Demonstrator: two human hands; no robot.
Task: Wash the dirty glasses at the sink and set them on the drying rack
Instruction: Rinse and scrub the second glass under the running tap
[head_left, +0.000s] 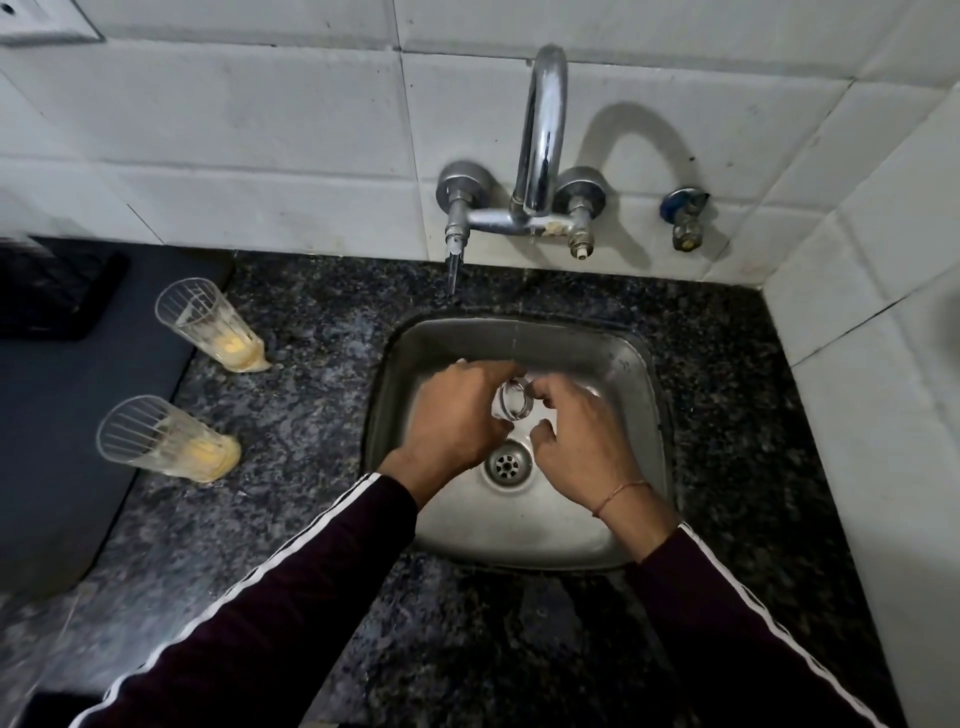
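Over the steel sink, both my hands hold one clear glass, its round base or rim facing up toward me. My left hand wraps around it from the left. Fingers of my right hand pinch it from the right. A thin stream of water falls from the chrome tap toward the glass. Two dirty ribbed glasses with yellow residue stand on the counter to the left: one farther back, one nearer.
A dark drying mat lies at the left, with a black rack or tray at its back. Speckled granite counter surrounds the sink. The drain sits below my hands. A small valve sticks out of the tiled wall on the right.
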